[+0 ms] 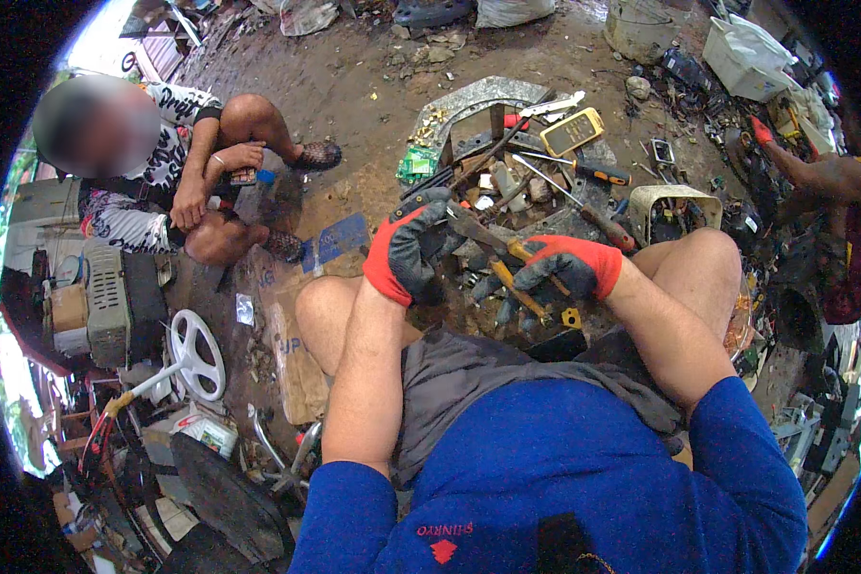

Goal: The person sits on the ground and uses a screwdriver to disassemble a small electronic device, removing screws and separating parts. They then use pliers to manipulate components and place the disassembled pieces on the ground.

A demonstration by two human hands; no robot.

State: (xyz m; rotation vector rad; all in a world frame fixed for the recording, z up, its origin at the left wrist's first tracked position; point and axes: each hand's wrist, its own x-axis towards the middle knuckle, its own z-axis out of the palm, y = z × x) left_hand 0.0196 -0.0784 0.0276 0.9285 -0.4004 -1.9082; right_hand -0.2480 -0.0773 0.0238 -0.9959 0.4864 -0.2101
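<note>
My right hand (569,266), in a red and grey glove, is closed round the yellow handles of a pliers-like cutting tool (483,232). The tool's metal jaws point up and left, toward my other hand. My left hand (409,247), gloved the same way, has its fingers curled together close to the jaws; what they hold is hidden. Just beyond its fingers is a black finned piece (429,184). Past both hands, a screwdriver with an orange and black handle (601,173) and another with a red-brown handle (610,228) lie across a heap of small scrap.
Beyond the heap are a yellow handheld meter (572,132) and a green circuit board (417,165). An open beige casing (677,212) stands to the right. Another person (201,177) sits at left; someone's arm (813,177) shows at far right. A white steering wheel (198,355) is at lower left.
</note>
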